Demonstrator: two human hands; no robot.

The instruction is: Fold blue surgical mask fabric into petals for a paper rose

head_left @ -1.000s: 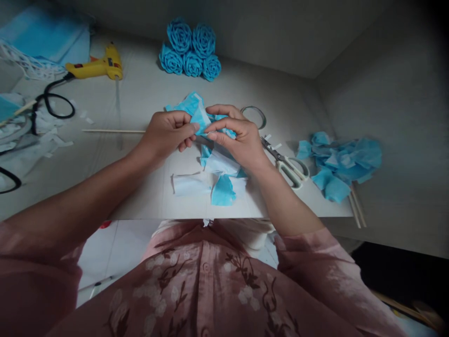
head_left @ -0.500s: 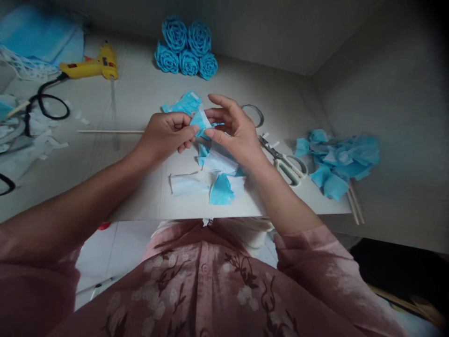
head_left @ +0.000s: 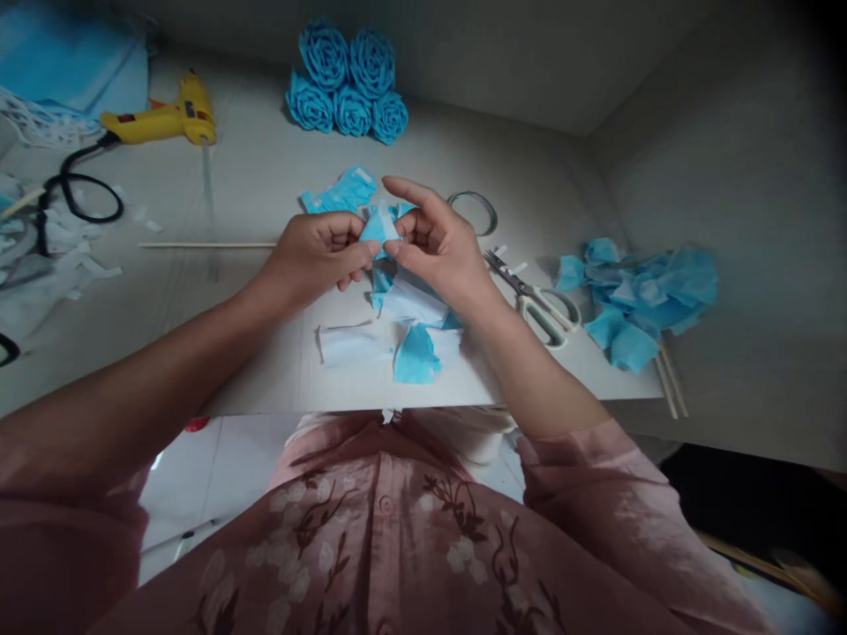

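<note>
Between my two hands is a small blue-and-white piece of fabric [head_left: 379, 226], folded to a rough point at the top. My left hand [head_left: 324, 249] pinches its left side with thumb and fingers. On the other side, my right hand [head_left: 433, 231] grips the lower right edge between thumb and curled fingers, its index finger raised. Behind the hands lies a crumpled blue fabric piece [head_left: 344, 190]. Below them, a white cut piece [head_left: 414, 300] and a blue cut piece [head_left: 416, 354] rest on the table. A thin wooden stick [head_left: 205, 245] runs left from beneath my left hand.
Scissors [head_left: 539, 304] and a tape roll [head_left: 477, 212] lie right of my hands. Farther right is a pile of blue pieces [head_left: 648, 287] over wooden sticks. Several blue fabric roses [head_left: 350, 79] stand at the back. A yellow glue gun [head_left: 165, 115] and white scraps [head_left: 59, 238] are left.
My right hand's fingers have curled in closer to the fabric piece, which now stands more upright between both hands. The whole view has shifted slightly.
</note>
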